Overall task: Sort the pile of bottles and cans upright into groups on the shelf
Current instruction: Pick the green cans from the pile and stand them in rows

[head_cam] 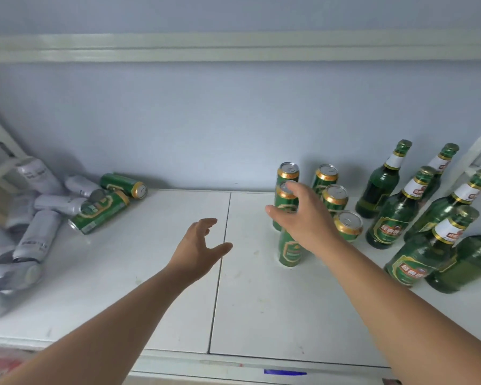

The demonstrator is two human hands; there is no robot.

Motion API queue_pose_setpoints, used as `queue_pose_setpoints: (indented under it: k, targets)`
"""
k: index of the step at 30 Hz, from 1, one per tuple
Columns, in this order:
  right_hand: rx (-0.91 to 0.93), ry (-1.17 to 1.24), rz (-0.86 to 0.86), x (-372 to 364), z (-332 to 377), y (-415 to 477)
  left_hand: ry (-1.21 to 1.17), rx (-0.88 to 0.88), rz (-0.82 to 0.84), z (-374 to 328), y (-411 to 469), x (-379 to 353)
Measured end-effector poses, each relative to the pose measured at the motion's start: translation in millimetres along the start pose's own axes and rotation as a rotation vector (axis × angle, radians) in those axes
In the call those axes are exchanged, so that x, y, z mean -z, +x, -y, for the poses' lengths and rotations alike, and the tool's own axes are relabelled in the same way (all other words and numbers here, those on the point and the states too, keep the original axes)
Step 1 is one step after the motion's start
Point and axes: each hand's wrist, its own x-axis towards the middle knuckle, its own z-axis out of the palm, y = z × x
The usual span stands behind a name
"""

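Both spread wide, empty: left hand over white shelf, right hand fingertips beside upright green aluminium cans.

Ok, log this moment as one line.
left hand: open, empty | right hand: open at upright green cans | pile: unsorted | bottles: upright

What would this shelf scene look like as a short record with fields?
surface: white shelf
standing right: green glass bottles
standing centre-right: green cans
lying left: two green cans, silver cans
left hand: open, empty, above the shelf
right hand: open, at the standing cans, no grip closed
unsorted: the left pile
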Motion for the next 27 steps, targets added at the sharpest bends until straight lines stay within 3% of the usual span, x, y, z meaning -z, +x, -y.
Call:
queue_pose_setpoints:
  k: [13, 27]
  targets:
    - [0.109, -0.142, 0.286, -132, 114, -43, 0.087, 0.079, -0.010, 122, -46, 131]
    - [0.227, -0.293, 0.576, -187, 148, 7, 0.128, 0.260, -0.077, 171, -28, 175]
